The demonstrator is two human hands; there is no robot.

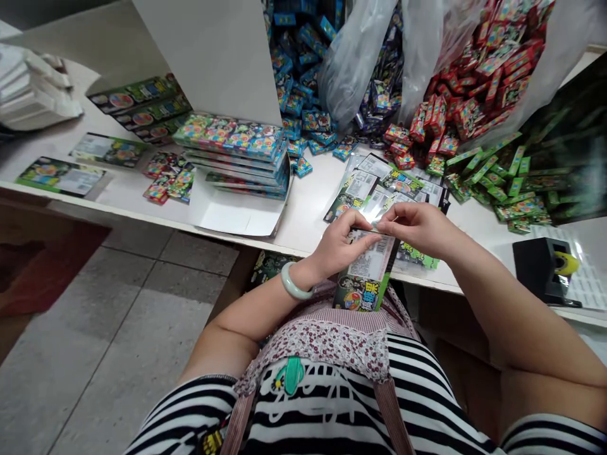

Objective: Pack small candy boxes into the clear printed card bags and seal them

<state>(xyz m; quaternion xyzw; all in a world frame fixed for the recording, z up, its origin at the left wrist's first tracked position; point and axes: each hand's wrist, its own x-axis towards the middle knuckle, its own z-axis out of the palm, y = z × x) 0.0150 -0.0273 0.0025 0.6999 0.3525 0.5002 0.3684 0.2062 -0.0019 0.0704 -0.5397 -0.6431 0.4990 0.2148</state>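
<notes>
A printed plastic candy bag (365, 284) in black and green hangs in front of my apron, below the table edge. My left hand (339, 243) pinches its top edge between thumb and fingers. Close beside it, my right hand (417, 227) is closed in a pinch at the same edge, fingertips almost meeting the left ones. What lies right between the fingertips is too small to make out. Just beyond my hands, a loose pile of similar bags (403, 183) rests on the white table (308, 212).
An open white carton (237, 215) with stacked colourful candy boxes (232, 136) stands left. Behind are heaps of small blue boxes (308, 123), purple packs (384, 82), red boxes (474, 114) and green boxes (521, 183). A black tape dispenser (538, 268) sits at the right.
</notes>
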